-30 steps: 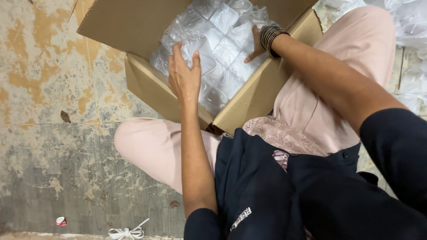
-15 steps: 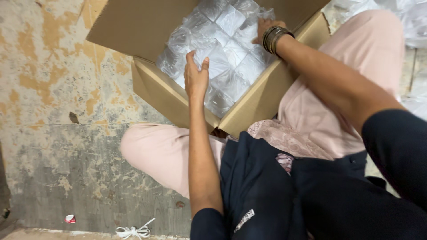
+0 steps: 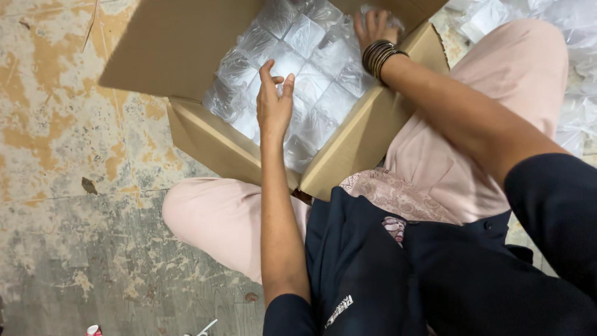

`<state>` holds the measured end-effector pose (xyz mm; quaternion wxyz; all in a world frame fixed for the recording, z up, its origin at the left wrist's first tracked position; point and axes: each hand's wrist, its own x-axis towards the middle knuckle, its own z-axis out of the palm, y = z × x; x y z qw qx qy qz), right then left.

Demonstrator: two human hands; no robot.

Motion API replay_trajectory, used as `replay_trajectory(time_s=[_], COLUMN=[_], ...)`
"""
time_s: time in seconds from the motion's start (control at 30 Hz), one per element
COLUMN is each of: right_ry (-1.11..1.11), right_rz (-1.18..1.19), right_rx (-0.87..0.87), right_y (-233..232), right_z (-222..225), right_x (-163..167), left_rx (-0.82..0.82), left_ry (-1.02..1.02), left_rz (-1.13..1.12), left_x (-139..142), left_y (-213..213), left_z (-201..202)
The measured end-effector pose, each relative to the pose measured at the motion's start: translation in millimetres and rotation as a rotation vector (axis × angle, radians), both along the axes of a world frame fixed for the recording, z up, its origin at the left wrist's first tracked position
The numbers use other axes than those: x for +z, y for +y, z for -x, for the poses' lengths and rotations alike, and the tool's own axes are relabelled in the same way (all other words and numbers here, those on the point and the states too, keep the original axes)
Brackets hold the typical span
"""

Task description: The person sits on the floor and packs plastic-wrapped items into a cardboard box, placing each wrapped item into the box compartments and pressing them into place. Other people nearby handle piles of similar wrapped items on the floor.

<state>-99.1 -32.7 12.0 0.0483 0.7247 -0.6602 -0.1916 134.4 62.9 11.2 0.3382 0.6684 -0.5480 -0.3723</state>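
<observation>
An open cardboard box (image 3: 348,149) rests on the floor between my knees, filled with several clear plastic packets (image 3: 305,37) of white items laid in rows. My left hand (image 3: 275,102) lies flat on the packets near the box's near-left side, fingers together and extended. My right hand (image 3: 374,26), with dark bangles on the wrist, reaches to the far right corner of the box and presses on or grips a packet there; its fingers are partly hidden.
A wide box flap (image 3: 168,50) stands open on the left. The worn, patchy floor (image 3: 68,186) spreads to the left. A heap of clear plastic bags (image 3: 559,37) lies at the upper right. My pink-trousered legs (image 3: 211,218) flank the box.
My right hand has moved further toward the box's far right corner. My left hand stays on the packets, its fingers drawn closer together. The view has drifted slightly.
</observation>
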Motion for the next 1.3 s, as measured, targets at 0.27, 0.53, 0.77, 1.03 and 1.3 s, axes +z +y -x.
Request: replay_trajectory(time_s=[0.27,0.53,0.77,1.03,1.3], right_ry=[0.312,-0.231,-0.369,-0.388,-0.501], right_rz=[-0.386,-0.632,-0.623,-0.561,-0.518], right_rx=[-0.124,-0.18,-0.167,-0.143,-0.023], right_y=[28.5,15.8,1.2,-1.0,39.4], right_z=[-8.4,23.1,36.4,53.0,46.7], right_x=[-9.8,-5.3,13.7,-16.3,36.3], left_rx=[-0.06,-0.108,-0.126,-0.153,-0.142], left_ry=[-0.199,-0.204,-0.182,-0.16,-0.169], left_rz=[-0.077,-0.063,-0.1,0.061,0.073], left_x=[27.1,43.0,58.6,37.9,13.6], left_y=[11.3,8.3,13.6,24.1,18.2], left_z=[-3.2,-4.8,-0.6,-18.8,-40.3])
